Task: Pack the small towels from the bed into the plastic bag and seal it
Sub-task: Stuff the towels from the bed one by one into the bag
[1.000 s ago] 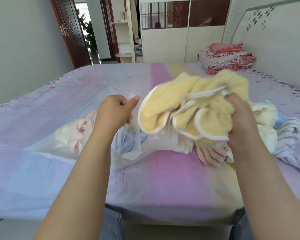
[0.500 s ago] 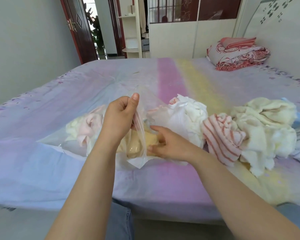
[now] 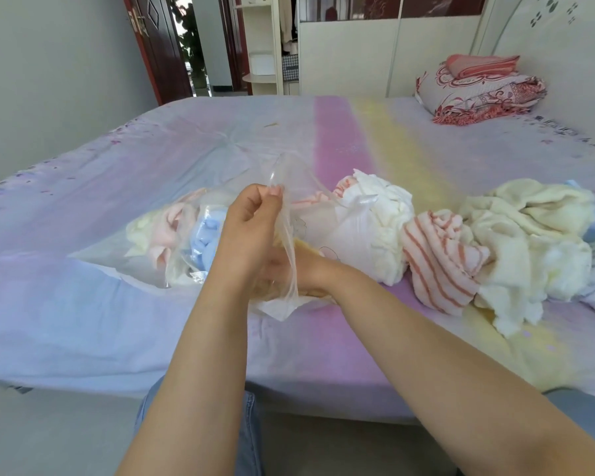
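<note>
Head | plastic bag point(image 3: 124, 255) lies left-right, mouth rightward | left hand point(image 3: 251, 231) pinches rim | right hand point(image 3: 282, 269) inside, grip unclear

The plastic bag point(image 3: 200, 242) lies on the bed point(image 3: 83, 321), several towels inside it. Right of the bag, a heap of loose towels point(image 3: 495, 249) lies on the bed. Behind the bag and far right, folded bedding point(image 3: 478, 87).
</note>
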A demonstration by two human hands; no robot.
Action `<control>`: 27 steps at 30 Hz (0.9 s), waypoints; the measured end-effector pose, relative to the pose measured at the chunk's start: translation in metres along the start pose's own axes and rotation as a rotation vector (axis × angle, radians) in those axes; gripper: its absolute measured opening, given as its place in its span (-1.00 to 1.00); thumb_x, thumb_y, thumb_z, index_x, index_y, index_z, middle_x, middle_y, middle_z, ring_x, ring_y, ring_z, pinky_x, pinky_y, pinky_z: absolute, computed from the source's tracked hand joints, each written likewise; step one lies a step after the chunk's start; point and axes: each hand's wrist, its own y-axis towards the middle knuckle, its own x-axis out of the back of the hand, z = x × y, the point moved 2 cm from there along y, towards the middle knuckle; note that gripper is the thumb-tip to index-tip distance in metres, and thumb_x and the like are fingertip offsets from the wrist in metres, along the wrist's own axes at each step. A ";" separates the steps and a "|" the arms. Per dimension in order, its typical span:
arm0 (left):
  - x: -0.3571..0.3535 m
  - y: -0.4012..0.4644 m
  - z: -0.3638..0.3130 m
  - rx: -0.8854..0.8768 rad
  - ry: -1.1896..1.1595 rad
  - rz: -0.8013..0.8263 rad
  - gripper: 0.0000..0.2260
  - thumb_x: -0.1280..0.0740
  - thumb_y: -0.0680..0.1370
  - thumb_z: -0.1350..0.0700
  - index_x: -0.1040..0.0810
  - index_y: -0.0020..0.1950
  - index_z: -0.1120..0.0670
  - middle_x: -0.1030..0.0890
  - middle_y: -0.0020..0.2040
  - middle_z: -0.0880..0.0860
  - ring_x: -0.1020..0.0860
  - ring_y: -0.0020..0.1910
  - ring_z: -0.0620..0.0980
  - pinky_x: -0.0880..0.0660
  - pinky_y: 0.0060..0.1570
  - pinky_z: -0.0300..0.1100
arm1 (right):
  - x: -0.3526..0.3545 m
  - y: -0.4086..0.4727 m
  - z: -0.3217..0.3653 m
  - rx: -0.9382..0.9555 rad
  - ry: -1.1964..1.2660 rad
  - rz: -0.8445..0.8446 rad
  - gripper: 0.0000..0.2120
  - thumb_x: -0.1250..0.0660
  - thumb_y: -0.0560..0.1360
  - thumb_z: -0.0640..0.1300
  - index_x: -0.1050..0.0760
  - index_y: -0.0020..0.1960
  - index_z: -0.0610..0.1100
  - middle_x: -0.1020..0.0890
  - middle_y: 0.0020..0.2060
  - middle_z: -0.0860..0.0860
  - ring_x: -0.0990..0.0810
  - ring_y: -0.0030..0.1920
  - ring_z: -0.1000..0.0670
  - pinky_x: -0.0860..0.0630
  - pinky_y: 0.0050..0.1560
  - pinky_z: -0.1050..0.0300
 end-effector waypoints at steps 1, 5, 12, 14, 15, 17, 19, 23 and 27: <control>0.003 0.000 0.000 0.015 -0.012 -0.001 -0.83 -0.21 0.63 0.15 -0.49 -0.08 0.22 -0.49 -0.14 0.04 -0.46 -0.38 -0.37 -0.37 -0.29 -0.55 | 0.001 -0.004 -0.003 0.014 0.087 0.048 -0.71 -0.27 0.52 -0.22 -0.37 -0.33 0.01 -0.42 -0.41 0.14 -0.43 -0.40 0.15 -0.36 -0.28 0.20; 0.011 0.002 0.013 0.107 -0.073 -0.047 -0.80 -0.22 0.59 0.16 -0.45 -0.23 0.02 -0.65 0.08 -0.11 -0.55 0.01 -0.27 -0.42 0.14 -0.23 | 0.022 -0.036 -0.034 -0.021 0.296 -0.147 -0.73 -0.27 0.58 -0.16 -0.43 0.28 -0.07 -0.67 0.03 -0.10 -0.68 -0.01 -0.03 -0.61 0.02 0.14; 0.013 0.001 0.018 0.181 -0.161 -0.205 -0.83 -0.18 0.56 0.20 -0.42 -0.21 0.03 -0.64 0.04 -0.13 -0.53 -0.08 -0.34 -0.41 -0.05 -0.32 | 0.103 -0.077 -0.069 0.100 0.452 -0.863 -0.75 -0.13 0.64 -0.14 -0.55 -0.02 -0.22 -0.66 -0.03 -0.14 -0.64 -0.05 -0.02 -0.62 -0.09 0.15; 0.014 0.002 0.019 0.179 -0.166 -0.247 -0.80 -0.17 0.56 0.22 -0.39 -0.25 0.02 -0.65 0.14 -0.05 -0.52 0.08 -0.23 -0.39 0.10 -0.29 | 0.127 -0.056 -0.081 0.113 0.455 -0.900 -0.82 -0.15 0.64 -0.14 -0.52 0.06 -0.16 -0.58 0.15 -0.10 -0.57 0.11 -0.02 -0.58 0.06 0.09; 0.015 0.001 0.018 0.178 -0.164 -0.258 -0.80 -0.17 0.56 0.22 -0.38 -0.25 0.02 -0.65 0.15 -0.04 -0.51 0.10 -0.20 -0.37 0.13 -0.27 | 0.138 -0.042 -0.089 0.075 0.386 -0.879 -0.83 -0.22 0.61 -0.13 -0.49 0.16 -0.11 -0.51 0.23 -0.06 -0.51 0.19 0.00 -0.52 0.18 0.04; 0.016 0.000 0.018 0.176 -0.147 -0.270 -0.81 -0.16 0.56 0.22 -0.38 -0.24 0.02 -0.65 0.14 -0.04 -0.51 0.07 -0.20 -0.38 0.09 -0.29 | 0.151 -0.017 -0.108 -0.100 0.103 -0.725 -0.45 -0.39 0.49 0.00 -0.29 0.42 -0.02 -0.28 0.45 -0.03 -0.32 0.40 -0.02 -0.30 0.41 -0.02; 0.017 0.000 0.018 0.173 -0.137 -0.271 -0.80 -0.16 0.57 0.21 -0.38 -0.24 0.02 -0.65 0.13 -0.05 -0.51 0.03 -0.22 -0.37 0.02 -0.31 | 0.147 -0.005 -0.135 -0.367 -0.178 -0.482 -0.03 -0.47 0.35 0.20 0.03 0.55 0.07 0.12 0.56 -0.07 -0.02 0.54 -0.11 -0.14 0.49 -0.08; 0.019 -0.001 0.021 0.177 -0.113 -0.243 -0.79 -0.16 0.56 0.21 -0.44 -0.24 0.01 -0.65 0.13 -0.09 -0.53 0.13 -0.20 -0.40 0.06 -0.28 | 0.117 -0.017 -0.173 -0.557 -0.428 -0.279 0.16 -0.52 0.29 0.16 0.31 0.51 0.23 0.29 0.54 -0.07 -0.13 0.51 -0.25 -0.37 0.29 -0.06; 0.018 -0.001 0.023 0.191 -0.102 -0.224 -0.80 -0.16 0.56 0.21 -0.43 -0.23 0.01 -0.66 0.13 -0.09 -0.52 0.23 -0.09 -0.38 0.24 -0.17 | 0.114 -0.024 -0.178 -0.444 -0.135 -0.556 -0.34 -0.22 0.54 0.18 0.01 0.52 0.12 -0.54 0.13 -0.16 -0.61 -0.01 -0.15 -0.59 -0.12 -0.01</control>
